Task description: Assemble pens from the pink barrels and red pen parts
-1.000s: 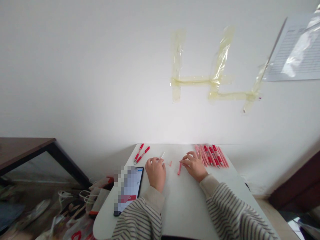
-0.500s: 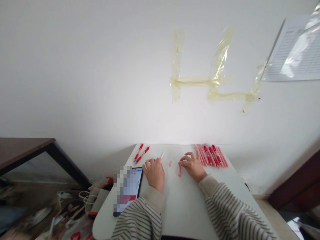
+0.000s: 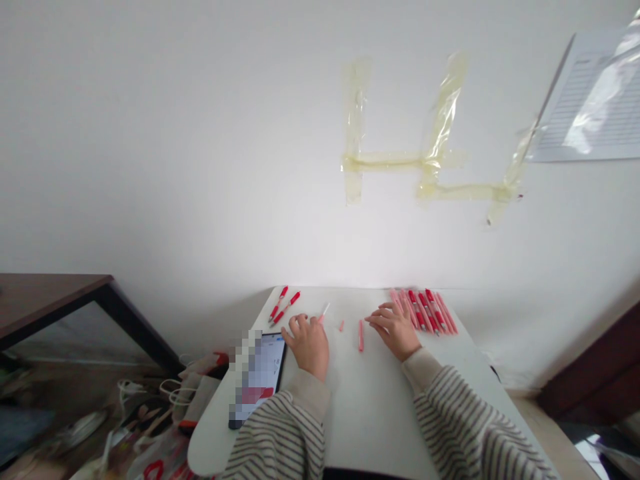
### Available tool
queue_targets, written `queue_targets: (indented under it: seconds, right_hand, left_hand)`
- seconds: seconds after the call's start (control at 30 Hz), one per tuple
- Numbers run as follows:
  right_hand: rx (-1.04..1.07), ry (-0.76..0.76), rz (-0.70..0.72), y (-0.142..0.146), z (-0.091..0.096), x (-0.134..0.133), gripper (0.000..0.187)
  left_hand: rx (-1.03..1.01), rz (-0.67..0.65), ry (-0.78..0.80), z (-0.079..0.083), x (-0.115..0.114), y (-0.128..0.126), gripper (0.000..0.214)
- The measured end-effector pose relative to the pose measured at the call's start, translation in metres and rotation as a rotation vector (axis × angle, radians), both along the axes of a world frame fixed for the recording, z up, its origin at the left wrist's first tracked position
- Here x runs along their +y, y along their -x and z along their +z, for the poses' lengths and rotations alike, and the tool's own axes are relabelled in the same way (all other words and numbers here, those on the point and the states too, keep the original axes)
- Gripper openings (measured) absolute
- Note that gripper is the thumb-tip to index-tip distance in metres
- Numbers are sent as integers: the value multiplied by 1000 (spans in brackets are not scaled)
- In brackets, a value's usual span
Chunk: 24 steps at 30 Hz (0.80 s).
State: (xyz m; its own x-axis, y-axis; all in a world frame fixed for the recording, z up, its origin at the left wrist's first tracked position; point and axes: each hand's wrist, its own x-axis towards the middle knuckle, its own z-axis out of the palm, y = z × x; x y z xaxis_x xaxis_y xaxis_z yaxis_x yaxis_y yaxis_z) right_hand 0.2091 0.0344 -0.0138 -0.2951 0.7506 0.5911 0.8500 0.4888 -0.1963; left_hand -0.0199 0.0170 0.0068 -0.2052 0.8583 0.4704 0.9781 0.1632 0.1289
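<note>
My left hand (image 3: 307, 345) is closed, its fingers curled over a slim pen part (image 3: 326, 311) with a pink lower end and a whitish tip pointing away from me. A pink pen barrel (image 3: 361, 336) lies on the white table (image 3: 373, 407) between my hands. Just left of my right hand (image 3: 398, 331) is that barrel, with a small gap; the fingers are stretched out and hold nothing. A small pink pen tip (image 3: 342, 325) rests between the barrel and my left hand.
A phone (image 3: 261, 380) lies left of my left hand. Two red pens (image 3: 286, 309) are behind it. At the back right is a row of several pink and red pens (image 3: 425, 311). The wall (image 3: 320, 220) borders the table's far edge; bags and cables (image 3: 160, 413) crowd the left floor.
My right hand has let go of the pink pen barrel and moved slightly right, leaving it on the table. My left hand stays almost where it was.
</note>
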Motion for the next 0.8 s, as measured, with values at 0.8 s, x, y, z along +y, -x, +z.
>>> queue_targets:
  seconds: [0.8]
  right_hand:
    - [52,-48,-80,-3,3,-3,23]
  left_hand:
    - [-315,-313,-33,6,-5,-11,16]
